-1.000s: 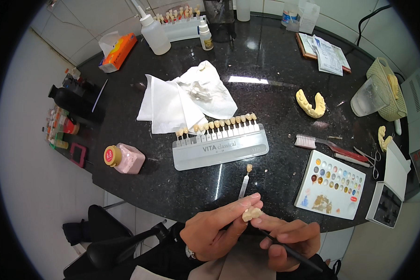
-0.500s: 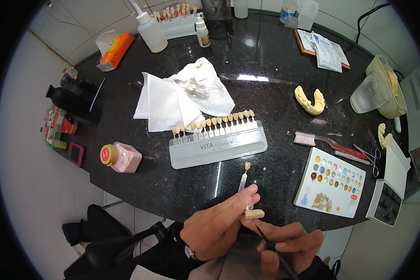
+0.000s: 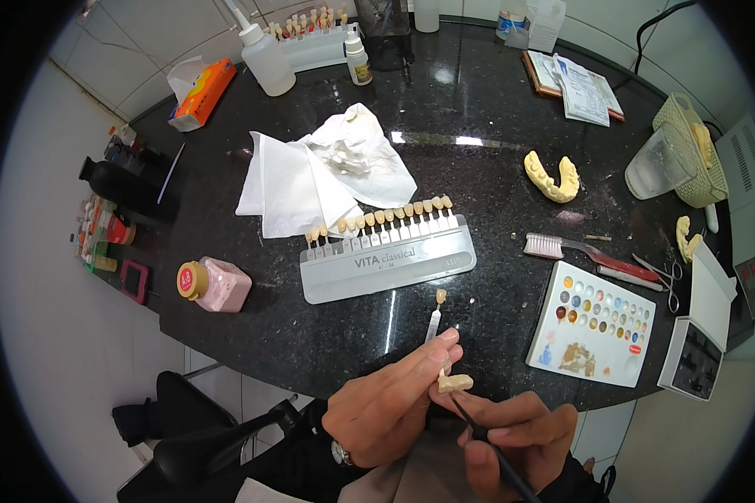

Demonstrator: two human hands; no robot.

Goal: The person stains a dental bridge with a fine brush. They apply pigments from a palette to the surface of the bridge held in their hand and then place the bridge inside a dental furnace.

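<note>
My left hand (image 3: 386, 394), a watch at its wrist, is closed with a small tooth-coloured dental bridge (image 3: 456, 383) at its fingertips. Just beyond those fingers sticks up a single shade tab (image 3: 435, 320); whether they grip its stem or it lies on the counter I cannot tell. In my right hand (image 3: 520, 436) is a thin dark brush (image 3: 505, 465), held like a pen, its tip at the bridge's lower edge. Farther off lies the grey shade guide (image 3: 386, 270) with a row of tooth tabs. To the right rests a white paint palette (image 3: 545, 335) with many coloured wells.
White tissues (image 3: 289, 189) lie behind the shade guide, a pink-filled jar (image 3: 225, 285) to the left. On the right are a yellow dental model (image 3: 552, 186), a toothbrush (image 3: 579, 249), scissors (image 3: 671, 281), an open box (image 3: 694, 360) and a plastic cup (image 3: 661, 163). The black counter (image 3: 478, 335) curves towards me.
My right hand has brought the brush tip slightly up and left, from just below the bridge to its lower edge. The whole view has shifted a little; my left hand keeps its hold.
</note>
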